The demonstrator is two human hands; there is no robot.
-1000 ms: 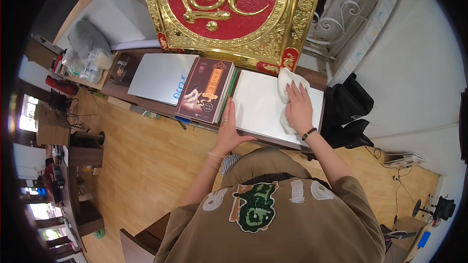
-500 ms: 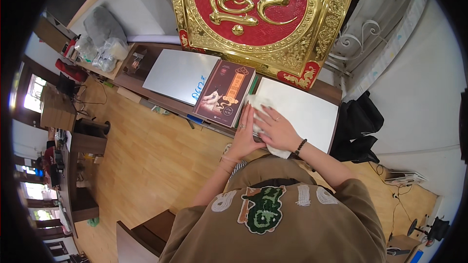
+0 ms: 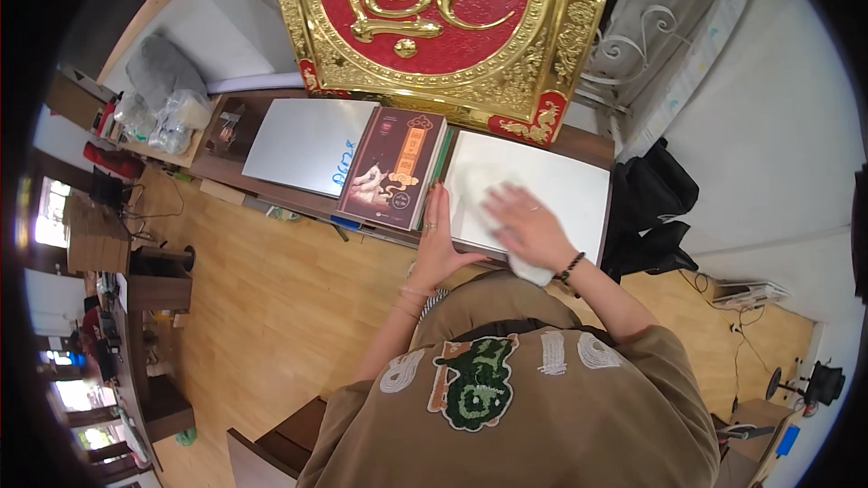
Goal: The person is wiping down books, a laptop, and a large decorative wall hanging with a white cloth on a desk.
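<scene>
A white board lies flat on the brown table, to the right of a thick dark-red book. On its surface my right hand rests over a white cloth, which pokes out below the palm. Motion smears the fingers and the cloth's far part. Against the board's left edge, by the book's lower corner, stands my left hand, fingers straight and thumb spread, holding nothing. A second pale board with blue handwriting sits left of the book.
A large gold-framed red panel leans at the table's back. Black bags are to the right of the table. Plastic-wrapped items and a grey cushion are at the far left. A brown chair stands at lower left.
My right hand has slid right across the board with the cloth, away from my left hand. My left hand stays by the book and board edge. The whole view has shifted slightly.
</scene>
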